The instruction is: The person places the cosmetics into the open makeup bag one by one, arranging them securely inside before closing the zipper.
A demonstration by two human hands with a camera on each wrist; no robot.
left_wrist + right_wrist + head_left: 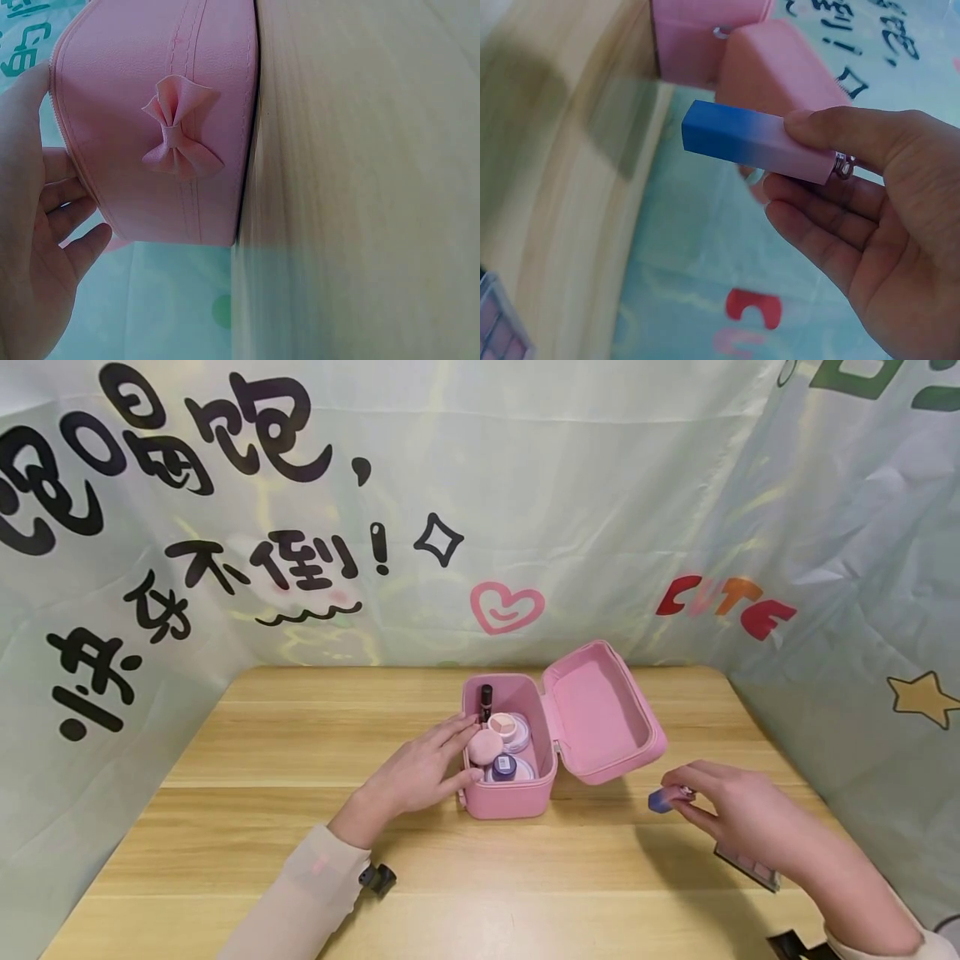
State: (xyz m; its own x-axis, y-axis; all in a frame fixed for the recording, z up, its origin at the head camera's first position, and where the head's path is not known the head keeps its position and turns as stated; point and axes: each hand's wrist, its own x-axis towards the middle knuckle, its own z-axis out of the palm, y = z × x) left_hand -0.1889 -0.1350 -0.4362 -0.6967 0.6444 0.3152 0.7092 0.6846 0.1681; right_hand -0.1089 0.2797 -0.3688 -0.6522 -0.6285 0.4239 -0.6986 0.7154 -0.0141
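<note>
A pink cosmetic case (510, 802) stands on the table with its lid (603, 714) swung out to the right. My left hand (420, 768) rests on the case's left rim, fingertips at the edge and thumb by the front corner. A bow (174, 135) decorates the side facing the left wrist camera. Inside the case are a black tube (486, 702), a round powder puff (485, 747), a dark-lidded jar (504, 767) and a round compact (502, 725). To the right of the lid, my right hand (750, 810) pinches a square blue-to-pink lipstick tube (754, 142) with a metal ring at one end, raised above the table.
A makeup palette (747, 867) lies on the wooden table (300, 735) beneath my right hand, partly hidden by it. A printed cloth (600, 485) hangs behind the table and along both sides. Each wrist carries a black strap mount (377, 879).
</note>
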